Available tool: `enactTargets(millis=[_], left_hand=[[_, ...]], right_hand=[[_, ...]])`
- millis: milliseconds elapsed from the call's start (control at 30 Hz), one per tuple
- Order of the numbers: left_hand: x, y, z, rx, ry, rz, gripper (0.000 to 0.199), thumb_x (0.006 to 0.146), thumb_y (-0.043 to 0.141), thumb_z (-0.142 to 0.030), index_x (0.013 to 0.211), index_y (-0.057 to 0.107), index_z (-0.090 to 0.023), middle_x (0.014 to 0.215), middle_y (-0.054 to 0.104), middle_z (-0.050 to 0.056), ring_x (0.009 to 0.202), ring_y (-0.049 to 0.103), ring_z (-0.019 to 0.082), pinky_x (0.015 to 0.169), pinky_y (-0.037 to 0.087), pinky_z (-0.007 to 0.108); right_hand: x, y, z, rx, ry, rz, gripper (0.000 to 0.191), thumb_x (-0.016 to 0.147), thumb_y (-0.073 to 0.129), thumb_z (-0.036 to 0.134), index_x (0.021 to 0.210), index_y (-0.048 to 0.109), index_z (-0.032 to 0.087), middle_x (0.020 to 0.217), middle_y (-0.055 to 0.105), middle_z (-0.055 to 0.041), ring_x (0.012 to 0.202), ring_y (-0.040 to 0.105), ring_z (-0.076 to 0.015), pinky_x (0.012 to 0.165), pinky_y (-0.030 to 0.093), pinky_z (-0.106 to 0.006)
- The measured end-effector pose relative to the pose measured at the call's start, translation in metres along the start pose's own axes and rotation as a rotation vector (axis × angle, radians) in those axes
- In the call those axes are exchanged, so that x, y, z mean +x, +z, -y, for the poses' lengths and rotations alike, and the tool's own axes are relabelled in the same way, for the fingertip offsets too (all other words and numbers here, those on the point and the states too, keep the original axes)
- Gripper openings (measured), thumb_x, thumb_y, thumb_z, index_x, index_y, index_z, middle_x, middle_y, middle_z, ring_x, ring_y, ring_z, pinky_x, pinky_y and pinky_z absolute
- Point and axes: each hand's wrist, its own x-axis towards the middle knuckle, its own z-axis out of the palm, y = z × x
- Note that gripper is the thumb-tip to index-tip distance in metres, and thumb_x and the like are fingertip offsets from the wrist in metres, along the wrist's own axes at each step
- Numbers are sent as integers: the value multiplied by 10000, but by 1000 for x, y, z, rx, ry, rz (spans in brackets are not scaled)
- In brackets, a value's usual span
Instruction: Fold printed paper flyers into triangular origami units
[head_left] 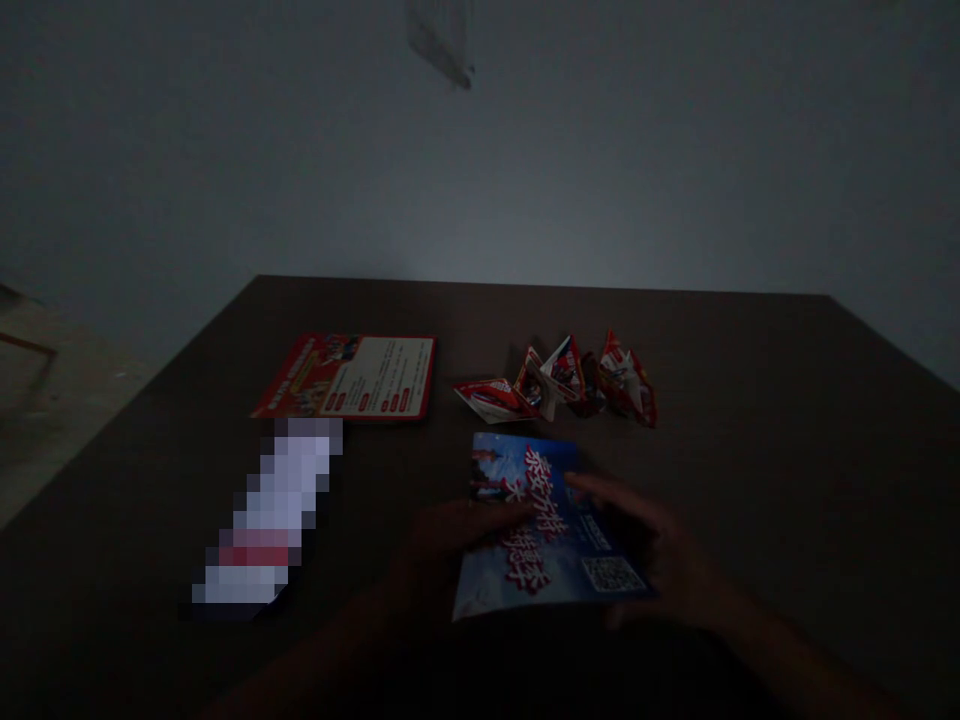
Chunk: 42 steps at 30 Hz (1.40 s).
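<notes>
Dark table | left hand: thumb clamped over blue leaflet | right hand: half-curled at its edge, grip unclear

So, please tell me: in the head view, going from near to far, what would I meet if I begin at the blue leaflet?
Blue leaflet → folded red-and-white papers → far edge of the table → grey wall.

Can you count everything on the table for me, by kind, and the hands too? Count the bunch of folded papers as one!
Left hand and right hand: 2
Blue printed paper: 1
Flat red-and-white paper, maybe a pile, counted once: 1
Bunch of folded papers: 1
Pale pixelated thing, can't tell what: 1
Total: 6
</notes>
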Motion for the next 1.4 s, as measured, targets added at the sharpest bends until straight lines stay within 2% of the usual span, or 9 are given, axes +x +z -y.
enactTargets(millis=[67,167,267,400,500,567,767,967,1400], left_hand=[[-1,2,1,0,34,51,354,798,624,-331,1148,649,-284,934,737,23,785,703,186,679,550,250],[-1,4,1,-17,57,62,398,813,604,-282,1210,599,-271,990,723,35,808,694,176,710,539,254],[2,1,-2,-51,121,50,374,840,558,-206,1212,584,-239,1042,703,59,844,681,163,735,521,241],[8,-4,-7,-36,148,23,198,882,487,-187,932,678,-183,808,699,40,682,654,124,603,474,183],[10,-5,-11,26,122,-6,300,898,452,-211,693,662,-152,617,638,20,535,597,104,503,413,174],[10,-5,-13,55,95,-17,314,888,463,-199,641,653,-152,574,621,8,499,580,96,483,398,170],[11,-7,-17,13,-4,-93,197,805,549,-102,678,677,-182,717,709,4,643,670,120,592,487,168],[10,-7,-17,-30,51,-119,113,755,624,-112,707,675,-200,799,732,2,659,684,124,608,520,182],[7,-6,-19,61,-18,-233,128,743,683,-160,628,643,-199,670,710,-28,569,656,112,556,516,176]], right_hand=[[4,3,5,-12,-50,46,510,744,740,335,1229,583,361,1189,637,-52,999,630,-205,847,506,-326],[8,5,11,-39,-135,78,283,845,635,306,1126,667,300,1016,711,-55,871,662,-176,746,519,-282],[9,3,14,-101,-172,44,175,886,575,240,984,719,259,847,731,-28,775,662,-148,693,501,-242],[7,1,14,-123,-131,-51,171,888,557,222,824,715,219,780,713,-14,721,652,-139,667,492,-218],[7,0,12,-138,-76,-109,225,891,549,243,732,703,204,700,694,-8,666,644,-138,626,485,-209],[7,0,11,-147,-55,-113,252,892,547,260,701,698,198,679,688,-11,651,641,-143,618,487,-217],[7,0,15,-173,-27,-98,247,873,574,308,712,726,200,711,714,-41,686,663,-174,627,515,-246],[8,1,17,-93,18,-151,185,845,616,303,775,769,225,797,749,-50,733,685,-190,654,538,-257],[7,0,15,-105,-17,-87,188,861,597,307,825,768,236,869,762,-62,842,700,-217,723,559,-300]])
